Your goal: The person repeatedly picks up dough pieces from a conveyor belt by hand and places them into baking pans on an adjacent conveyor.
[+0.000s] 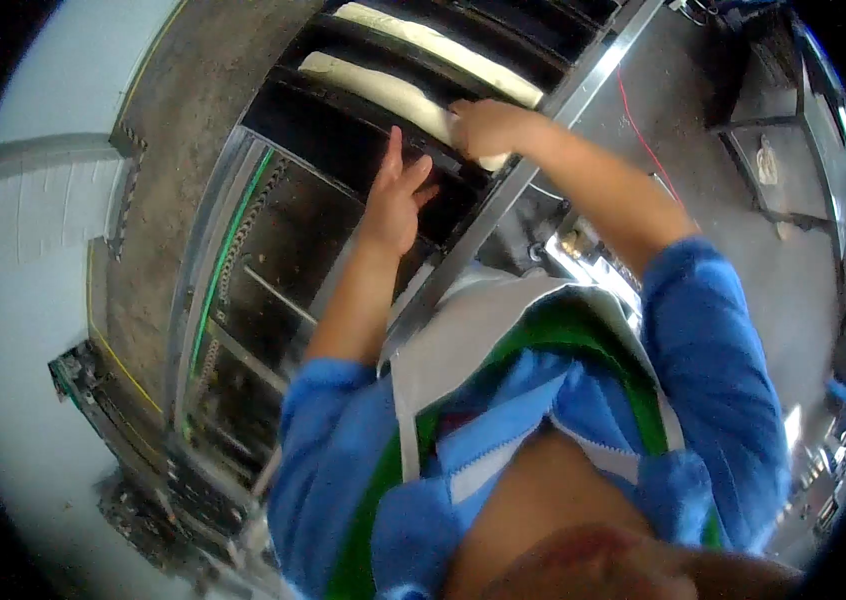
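A long pale strip that looks like dough [373,86] lies in a black slotted tray [318,140] in the head view. My right hand [496,130] reaches over its near end, fingers curled down onto it; the fingertips are partly hidden. Beyond it, a second pale strip [443,48] rests in the neighbouring slot. My left hand [398,207] hovers by the tray's near-left side, fingers spread and holding nothing, apart from the strips.
A metal rail [503,195] edges the tray on my side. To the left runs a machine frame with a chain and a green strip [228,260]. A metal stand [788,150] is at the right, and a red cable [643,135] crosses the floor.
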Demonstrator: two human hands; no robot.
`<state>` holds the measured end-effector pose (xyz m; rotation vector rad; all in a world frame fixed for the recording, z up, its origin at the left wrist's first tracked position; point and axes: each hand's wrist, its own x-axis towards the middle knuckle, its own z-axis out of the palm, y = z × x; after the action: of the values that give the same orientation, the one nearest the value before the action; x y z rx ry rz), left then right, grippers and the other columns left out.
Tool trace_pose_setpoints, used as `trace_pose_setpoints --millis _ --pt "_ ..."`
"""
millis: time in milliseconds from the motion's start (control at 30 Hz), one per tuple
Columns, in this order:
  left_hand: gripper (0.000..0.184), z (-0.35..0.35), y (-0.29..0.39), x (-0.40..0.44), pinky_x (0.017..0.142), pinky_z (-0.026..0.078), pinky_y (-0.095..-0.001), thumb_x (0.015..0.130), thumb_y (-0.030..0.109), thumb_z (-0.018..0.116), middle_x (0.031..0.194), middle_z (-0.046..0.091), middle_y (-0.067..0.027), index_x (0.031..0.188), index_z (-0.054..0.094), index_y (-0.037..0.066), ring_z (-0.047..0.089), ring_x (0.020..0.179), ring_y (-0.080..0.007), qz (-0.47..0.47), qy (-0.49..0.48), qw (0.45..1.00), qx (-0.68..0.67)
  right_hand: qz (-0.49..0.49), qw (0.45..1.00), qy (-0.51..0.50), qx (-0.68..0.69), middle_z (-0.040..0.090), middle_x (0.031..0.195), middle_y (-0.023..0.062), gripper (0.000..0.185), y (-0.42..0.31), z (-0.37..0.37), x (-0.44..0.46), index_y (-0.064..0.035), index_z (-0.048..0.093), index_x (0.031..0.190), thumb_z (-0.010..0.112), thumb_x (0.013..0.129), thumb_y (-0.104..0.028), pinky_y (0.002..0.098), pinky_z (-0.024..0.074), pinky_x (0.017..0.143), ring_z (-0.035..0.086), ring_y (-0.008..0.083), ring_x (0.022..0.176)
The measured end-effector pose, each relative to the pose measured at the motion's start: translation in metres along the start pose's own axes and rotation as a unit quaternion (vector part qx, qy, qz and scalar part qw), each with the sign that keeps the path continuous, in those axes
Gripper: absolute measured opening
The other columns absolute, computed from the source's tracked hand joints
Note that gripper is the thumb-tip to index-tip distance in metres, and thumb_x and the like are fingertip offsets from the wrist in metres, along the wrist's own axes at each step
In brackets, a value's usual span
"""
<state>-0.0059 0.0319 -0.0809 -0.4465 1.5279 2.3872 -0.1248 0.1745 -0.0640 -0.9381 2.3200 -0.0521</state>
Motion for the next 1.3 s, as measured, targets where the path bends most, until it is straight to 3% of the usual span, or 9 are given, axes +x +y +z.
trace_pose_setpoints --millis 133,300,467,600,667,867,900,1200,1300 --pt "0.070 -0.002 -0.008 0.007 0.091 0.033 -0.0405 0.087 0.021 0.049 0.143 0.016 -0.0058 0.141 0.004 0.014 0.030 0.122 -0.0196 -0.003 -0.029 0.999 -0.025 0.045 0.918 0.198 0.341 0.056 0.106 0.0225 0.064 0.013 0.013 -0.019 -0.0019 0.039 0.125 0.063 0.067 -0.010 0.0352 0.0442 0.084 0.054 0.0329 0.101" --pt "0.074 0.005 -0.004 0.009 0.092 0.028 -0.0445 0.087 0.022 0.048 0.143 0.016 -0.0037 0.140 -0.002 0.015 0.025 0.125 -0.0214 0.014 -0.024 0.998 -0.063 -0.050 0.908 0.379 0.173 0.042 0.125 0.0171 0.048 0.013 0.056 -0.032 -0.0069 0.046 0.118 0.063 0.073 -0.011 0.0371 0.0420 0.090 0.047 0.0344 0.109" --pt "0.076 0.000 -0.007 0.005 0.096 0.021 -0.0541 0.087 0.031 0.048 0.144 0.011 -0.0039 0.140 -0.003 0.014 0.018 0.128 -0.0271 0.013 0.004 0.998 -0.060 -0.003 0.898 0.417 0.143 0.046 0.121 0.0153 0.042 0.064 0.079 -0.161 -0.0082 0.049 0.114 0.058 0.073 -0.005 0.0386 0.0392 0.093 0.045 0.0323 0.111" --pt "0.075 0.002 -0.010 0.004 0.100 0.016 -0.0545 0.088 0.029 0.048 0.142 0.014 -0.0068 0.140 -0.004 0.013 0.013 0.130 -0.0293 0.016 0.011 0.998 -0.051 0.314 0.863 0.387 0.082 0.047 0.120 0.0149 0.046 0.141 0.180 -0.272 -0.0054 0.050 0.114 0.063 0.071 -0.012 0.0397 0.0397 0.091 0.046 0.0339 0.109" --pt "0.078 -0.002 -0.015 0.008 0.101 0.013 -0.0565 0.086 0.030 0.050 0.145 -0.001 -0.0115 0.140 -0.005 0.015 -0.004 0.133 -0.0340 0.028 -0.035 0.998 -0.053 0.438 0.825 0.322 0.152 0.045 0.123 0.0134 0.057 0.162 0.245 -0.318 -0.0050 0.044 0.119 0.067 0.069 -0.018 0.0430 0.0373 0.092 0.043 0.0335 0.113" --pt "0.080 0.020 -0.012 0.000 0.101 0.011 -0.0571 0.085 0.029 0.052 0.146 -0.005 -0.0089 0.140 -0.005 0.016 -0.007 0.133 -0.0332 0.001 0.076 0.996 -0.053 0.513 0.812 0.249 0.121 0.039 0.129 0.0103 0.063 0.144 0.283 -0.385 -0.0148 0.039 0.126 0.066 0.070 -0.023 0.0533 0.0304 0.095 0.038 0.0296 0.119" --pt "0.080 0.019 -0.013 0.000 0.102 0.010 -0.0569 0.085 0.029 0.052 0.146 -0.005 -0.0087 0.140 -0.005 0.016 -0.007 0.133 -0.0329 0.005 0.062 0.997 -0.051 0.525 0.804 0.260 0.102 0.045 0.123 0.0115 0.057 0.142 0.277 -0.389 -0.0136 0.046 0.119 0.064 0.066 -0.014 0.0443 0.0328 0.095 0.042 0.0280 0.116" --pt "0.077 0.025 -0.010 -0.006 0.102 0.009 -0.0551 0.086 0.026 0.051 0.146 -0.004 -0.0096 0.140 -0.004 0.015 -0.005 0.133 -0.0319 0.019 0.072 0.996 -0.047 0.533 0.818 0.206 0.068 0.055 0.105 0.0147 0.036 0.202 0.279 -0.393 -0.0073 0.053 0.103 0.059 0.068 -0.013 0.0400 0.0443 0.081 0.053 0.0327 0.098" --pt "0.076 0.015 -0.011 -0.003 0.102 0.010 -0.0543 0.087 0.024 0.049 0.146 -0.004 -0.0099 0.140 -0.004 0.016 -0.005 0.134 -0.0312 0.013 0.084 0.995 -0.053 0.444 0.815 0.184 0.324 0.062 0.086 0.0135 0.027 0.221 0.249 -0.393 0.0019 0.057 0.094 0.054 0.074 -0.016 0.0353 0.0464 0.066 0.059 0.0269 0.077"
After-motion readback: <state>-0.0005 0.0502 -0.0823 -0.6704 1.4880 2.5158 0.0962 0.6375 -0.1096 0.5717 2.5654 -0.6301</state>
